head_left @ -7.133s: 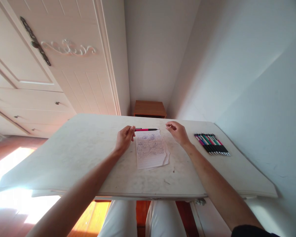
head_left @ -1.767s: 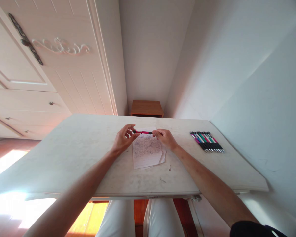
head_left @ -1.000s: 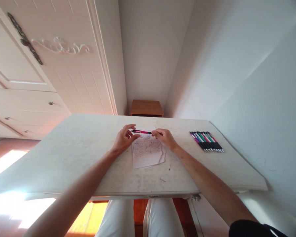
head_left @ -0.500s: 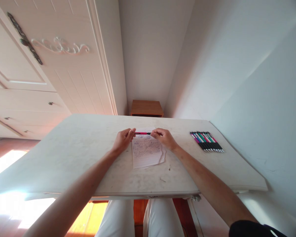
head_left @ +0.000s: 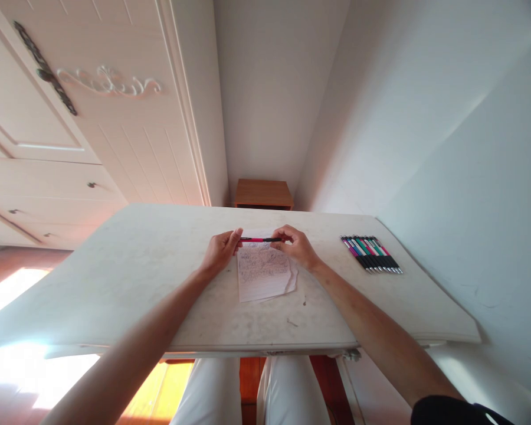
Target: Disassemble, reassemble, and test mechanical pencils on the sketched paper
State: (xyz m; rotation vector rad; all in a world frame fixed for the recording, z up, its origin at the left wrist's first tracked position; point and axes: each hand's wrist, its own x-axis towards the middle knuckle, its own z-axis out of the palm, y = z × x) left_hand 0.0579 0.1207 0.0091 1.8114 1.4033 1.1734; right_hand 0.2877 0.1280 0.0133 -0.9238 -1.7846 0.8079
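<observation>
A pink pen point(head_left: 253, 239) with a black grip is held level between my two hands, above the far part of some scribbled paper sheets point(head_left: 262, 286). My left hand point(head_left: 222, 249) is closed on its pink end, thumb on top. At the black end, the fingers of my right hand point(head_left: 295, 244) pinch the pen near its tip; the tip itself is hidden by the fingers. Beneath the hands, the sheets lie slightly fanned on the white table and are covered in dense pen marks.
On the right of the white table point(head_left: 159, 248) lies a row of several coloured pens point(head_left: 371, 254) with black grips, side by side. A white cabinet point(head_left: 115, 118) stands at the left. Behind the table is a small wooden stand point(head_left: 264, 192); a wall rises at the right.
My right fingers have shifted slightly along the pen toward its tip, so more of the black grip shows. My left hand has stayed almost where it was.
</observation>
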